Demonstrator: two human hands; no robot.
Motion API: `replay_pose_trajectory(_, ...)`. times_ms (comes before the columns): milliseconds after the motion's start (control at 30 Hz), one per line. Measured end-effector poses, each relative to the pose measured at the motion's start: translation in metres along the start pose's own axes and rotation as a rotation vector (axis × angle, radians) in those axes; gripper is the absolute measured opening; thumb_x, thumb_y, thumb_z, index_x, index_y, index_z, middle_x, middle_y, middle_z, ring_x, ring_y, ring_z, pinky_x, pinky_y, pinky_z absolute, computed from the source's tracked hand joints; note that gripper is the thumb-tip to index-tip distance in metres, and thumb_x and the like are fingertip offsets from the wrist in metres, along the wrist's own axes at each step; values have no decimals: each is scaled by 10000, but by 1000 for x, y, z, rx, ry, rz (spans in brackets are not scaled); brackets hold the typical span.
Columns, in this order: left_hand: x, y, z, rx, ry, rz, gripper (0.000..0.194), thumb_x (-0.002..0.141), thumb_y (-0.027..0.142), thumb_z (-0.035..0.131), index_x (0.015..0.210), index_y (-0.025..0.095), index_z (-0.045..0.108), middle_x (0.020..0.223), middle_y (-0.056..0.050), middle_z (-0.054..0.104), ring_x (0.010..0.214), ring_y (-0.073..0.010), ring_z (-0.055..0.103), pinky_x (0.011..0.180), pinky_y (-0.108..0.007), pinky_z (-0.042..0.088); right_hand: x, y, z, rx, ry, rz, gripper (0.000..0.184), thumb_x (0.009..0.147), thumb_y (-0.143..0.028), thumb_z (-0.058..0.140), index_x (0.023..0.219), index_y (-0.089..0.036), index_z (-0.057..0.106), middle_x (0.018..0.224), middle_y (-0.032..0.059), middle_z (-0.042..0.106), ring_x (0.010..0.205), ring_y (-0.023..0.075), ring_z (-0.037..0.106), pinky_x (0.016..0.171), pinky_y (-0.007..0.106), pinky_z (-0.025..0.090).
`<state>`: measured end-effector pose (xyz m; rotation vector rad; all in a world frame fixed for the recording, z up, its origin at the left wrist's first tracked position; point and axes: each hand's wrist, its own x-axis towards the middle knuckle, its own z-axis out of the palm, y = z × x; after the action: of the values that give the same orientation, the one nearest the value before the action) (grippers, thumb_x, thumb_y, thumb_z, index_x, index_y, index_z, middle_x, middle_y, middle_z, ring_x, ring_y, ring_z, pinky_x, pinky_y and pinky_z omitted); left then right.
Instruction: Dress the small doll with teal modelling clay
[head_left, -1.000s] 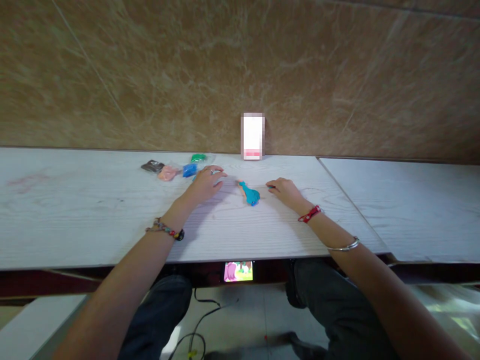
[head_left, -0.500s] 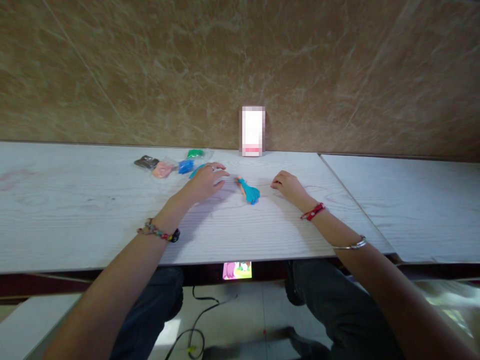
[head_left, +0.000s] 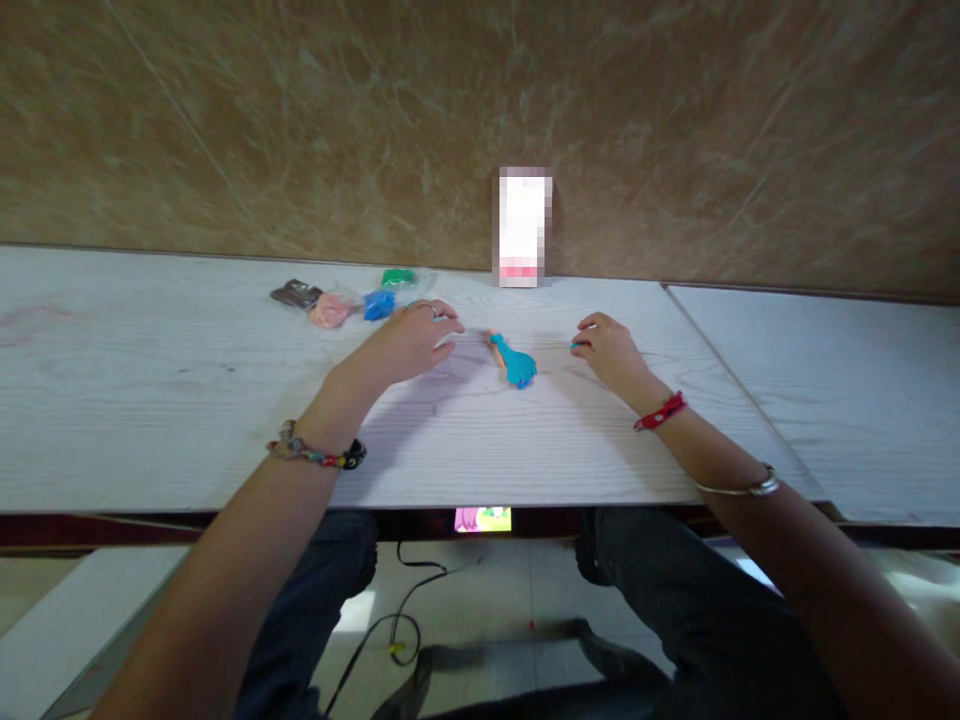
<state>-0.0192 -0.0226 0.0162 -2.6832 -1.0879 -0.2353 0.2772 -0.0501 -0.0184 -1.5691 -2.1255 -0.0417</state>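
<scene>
A turquoise modelling-clay figure (head_left: pixel 517 364) with a thin peach strip along its left edge lies flat on the white table. My left hand (head_left: pixel 416 340) is just left of it, palm down, fingers apart and holding nothing. To the right of the figure, my right hand (head_left: pixel 604 350) pinches a small bit of blue clay (head_left: pixel 576 346) between thumb and fingers. Most of that bit is hidden by the fingertips. Neither hand touches the figure.
Clay packets lie at the back left: black (head_left: pixel 297 294), pink (head_left: pixel 331 309), blue (head_left: pixel 379 304) and green (head_left: pixel 398 277). A blurred-out phone-like panel (head_left: pixel 523 228) leans on the brown wall. Below the table edge, a small colourful picture (head_left: pixel 483 519) and a cable (head_left: pixel 405 620) show.
My right hand has moved slightly away from the figure, and a blue bit now shows at its fingertips. A turquoise piece seen behind my left hand is now hidden. The view has shifted.
</scene>
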Motion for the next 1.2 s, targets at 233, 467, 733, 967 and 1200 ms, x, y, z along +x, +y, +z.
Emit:
replay_pose_trajectory(233,4,-3,7,-40,-88,-11,334,839,234,389,1073,139,606,1155,-91,550,1024,-197,524,922,-319,393,1,-9,-6,4,-141,-38,160,781,-127,550,821,-152,703,876,84,637,816,188,581,767,301,443)
replay_pose_trajectory(467,4,-7,11,-62,-126,-16,347,826,243,403,1102,148,590,1159,-78,551,1022,-191,525,919,-304,388,-1,-9,-4,-92,-178,-70,239,830,-167,503,972,-160,695,997,115,635,935,226,558,809,336,437)
replay_pose_trajectory(733,3,-12,15,-91,-133,20,329,825,252,410,1064,148,610,1112,-93,582,990,-193,535,889,-311,411,0,-5,-5,-8,-207,-130,224,803,-134,527,920,-169,714,935,92,641,863,194,584,789,313,453)
replay_pose_trajectory(967,4,-9,11,-94,-178,-7,348,830,254,402,1087,136,605,1124,-91,580,1014,-187,530,907,-285,389,1,-2,-5,-83,-197,-127,218,815,-174,530,932,-129,708,938,117,632,871,213,563,785,325,435)
replay_pose_trajectory(1200,5,-7,8,-99,-213,14,357,838,248,389,1093,106,594,1094,-96,597,1021,-174,525,920,-266,371,-1,-9,-4,-173,-194,-210,234,845,-204,488,923,-140,699,999,129,610,918,233,514,789,359,422)
